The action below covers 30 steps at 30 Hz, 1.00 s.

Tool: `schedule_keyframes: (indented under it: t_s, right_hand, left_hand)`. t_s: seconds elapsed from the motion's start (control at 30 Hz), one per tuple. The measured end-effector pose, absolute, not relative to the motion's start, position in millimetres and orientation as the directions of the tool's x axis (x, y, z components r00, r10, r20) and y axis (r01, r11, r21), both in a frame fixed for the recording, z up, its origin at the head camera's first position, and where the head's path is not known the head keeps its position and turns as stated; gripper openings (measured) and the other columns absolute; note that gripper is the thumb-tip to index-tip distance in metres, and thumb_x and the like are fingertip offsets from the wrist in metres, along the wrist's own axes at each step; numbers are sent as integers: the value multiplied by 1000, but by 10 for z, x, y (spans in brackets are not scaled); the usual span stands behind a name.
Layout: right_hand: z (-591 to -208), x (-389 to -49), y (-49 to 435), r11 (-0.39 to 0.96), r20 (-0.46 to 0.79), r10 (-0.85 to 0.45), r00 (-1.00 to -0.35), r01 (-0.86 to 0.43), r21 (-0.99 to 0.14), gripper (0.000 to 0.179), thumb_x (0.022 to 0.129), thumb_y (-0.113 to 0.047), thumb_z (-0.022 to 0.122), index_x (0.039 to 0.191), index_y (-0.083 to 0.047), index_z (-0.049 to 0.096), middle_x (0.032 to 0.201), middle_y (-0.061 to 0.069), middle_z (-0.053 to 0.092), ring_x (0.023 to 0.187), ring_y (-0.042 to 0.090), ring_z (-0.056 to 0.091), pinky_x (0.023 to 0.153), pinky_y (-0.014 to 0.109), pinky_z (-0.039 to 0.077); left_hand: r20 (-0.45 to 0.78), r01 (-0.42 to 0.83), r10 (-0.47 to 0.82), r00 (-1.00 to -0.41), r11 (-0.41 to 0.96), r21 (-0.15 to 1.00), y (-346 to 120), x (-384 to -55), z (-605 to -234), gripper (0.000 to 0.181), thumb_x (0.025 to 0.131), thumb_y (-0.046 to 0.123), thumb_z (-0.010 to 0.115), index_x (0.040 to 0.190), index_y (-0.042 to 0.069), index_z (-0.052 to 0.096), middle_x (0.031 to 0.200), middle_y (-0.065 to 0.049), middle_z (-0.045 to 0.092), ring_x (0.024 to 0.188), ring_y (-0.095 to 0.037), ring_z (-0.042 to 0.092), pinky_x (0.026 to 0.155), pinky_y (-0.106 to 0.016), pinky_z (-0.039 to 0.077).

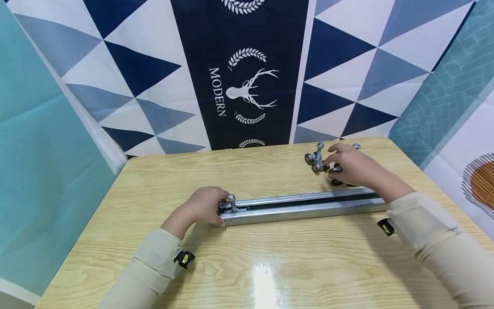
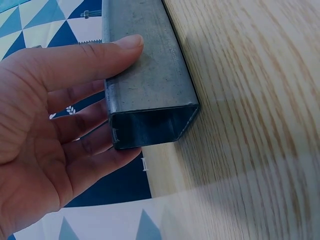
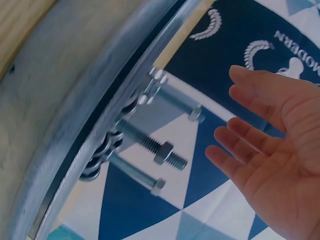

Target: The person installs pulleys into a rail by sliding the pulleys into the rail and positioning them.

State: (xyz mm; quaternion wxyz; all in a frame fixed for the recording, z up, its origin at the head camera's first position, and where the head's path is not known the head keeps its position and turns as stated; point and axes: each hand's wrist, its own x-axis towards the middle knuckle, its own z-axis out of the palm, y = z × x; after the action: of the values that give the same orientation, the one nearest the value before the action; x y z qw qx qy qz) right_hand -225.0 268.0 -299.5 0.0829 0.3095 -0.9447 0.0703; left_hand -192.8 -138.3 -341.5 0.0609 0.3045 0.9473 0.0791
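Observation:
A slotted steel rail (image 1: 293, 212) lies across the table. My left hand (image 1: 206, 205) grips its left end, the thumb (image 2: 131, 42) on the near wall and the fingers on the far side. Just right of that hand, a roller trolley's bolt (image 1: 232, 201) stands up through the slot. Behind the rail's right part, my right hand (image 1: 353, 165) hovers over loose roller trolleys, fingers slightly bent and nothing in them. One trolley (image 1: 318, 161) stands left of its fingertips; another's black-rimmed wheel (image 1: 336, 182) shows below them. In the right wrist view, three threaded bolts (image 3: 145, 140) point toward the palm.
The light wood table (image 1: 247, 253) ends at a patterned cloth (image 1: 154, 86) hanging behind it. A teal panel (image 1: 46, 150) rises on the left. A wristband device (image 1: 184, 259) sits on the left sleeve, another (image 1: 386, 226) by the right sleeve.

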Motion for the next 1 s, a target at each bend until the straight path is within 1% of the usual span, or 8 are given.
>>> schedule_keyframes:
  t_s: [0.27, 0.57, 0.63, 0.7, 0.8, 0.87, 0.9, 1.0]
  right_hand:
    - [-2940, -2468, 2793, 873, 75, -472, -879, -477, -100, 27, 77, 5, 74, 102, 13, 68, 108, 31, 58, 99, 46, 56, 80, 54, 50]
    - [-2967, -2620, 2875, 892, -2, -437, -899, -434, -123, 15, 76, 8, 70, 90, 6, 71, 89, 19, 69, 84, 39, 64, 74, 53, 52]
    - [-2986, -2652, 2903, 899, -19, -423, -906, -416, -138, 8, 75, 10, 65, 74, 2, 64, 70, 8, 60, 64, 28, 57, 61, 44, 50]
    - [-3002, -2676, 2933, 899, -25, -418, -908, -410, -153, 21, 73, 13, 60, 63, -5, 55, 60, 0, 46, 55, 18, 41, 53, 36, 38]
    - [-3024, -2707, 2973, 899, -38, -414, -909, -403, -172, 34, 71, 14, 54, 59, -13, 39, 59, -3, 24, 56, 15, 20, 55, 34, 22]
    - [-3029, -2717, 2992, 897, -40, -419, -907, -406, -176, 31, 72, 14, 55, 59, -13, 46, 58, -4, 30, 55, 15, 24, 55, 33, 26]
    - [-3030, -2721, 3000, 897, -48, -418, -907, -404, -178, 30, 72, 13, 54, 58, -12, 45, 58, -3, 28, 55, 15, 23, 54, 33, 25]
    - [-3025, -2736, 3018, 897, -63, -419, -906, -402, -185, 20, 72, 11, 58, 65, -7, 57, 60, -1, 43, 56, 17, 33, 56, 35, 31]
  left_hand:
    - [-65, 558, 578, -813, 806, 197, -1385, -1922, -3411, 59, 61, 27, 94, 110, 10, 67, 105, -3, 69, 90, -19, 62, 79, -39, 50]
    - [-62, 561, 580, -812, 805, 193, -1381, -1933, -3407, 52, 60, 28, 94, 102, 13, 66, 101, -1, 68, 86, -17, 61, 76, -38, 49]
    - [-62, 560, 580, -812, 805, 196, -1382, -1932, -3404, 53, 61, 28, 94, 103, 12, 66, 101, -1, 68, 86, -17, 61, 77, -38, 50]
    - [-61, 560, 580, -812, 804, 200, -1382, -1932, -3400, 53, 61, 27, 94, 104, 12, 66, 102, -1, 69, 87, -17, 62, 77, -38, 50]
    - [-57, 562, 583, -810, 801, 204, -1384, -1931, -3397, 54, 61, 27, 94, 105, 11, 67, 103, -2, 69, 89, -18, 62, 78, -39, 50]
    - [-54, 566, 586, -809, 799, 204, -1386, -1932, -3401, 55, 61, 27, 94, 106, 11, 67, 103, -2, 69, 89, -19, 63, 78, -39, 50]
    - [-53, 567, 587, -808, 798, 204, -1388, -1932, -3404, 55, 61, 27, 93, 106, 11, 67, 103, -2, 69, 90, -19, 63, 79, -39, 50]
    - [-54, 566, 587, -808, 799, 203, -1392, -1933, -3412, 56, 61, 27, 94, 107, 10, 67, 104, -2, 69, 90, -19, 63, 79, -39, 50]
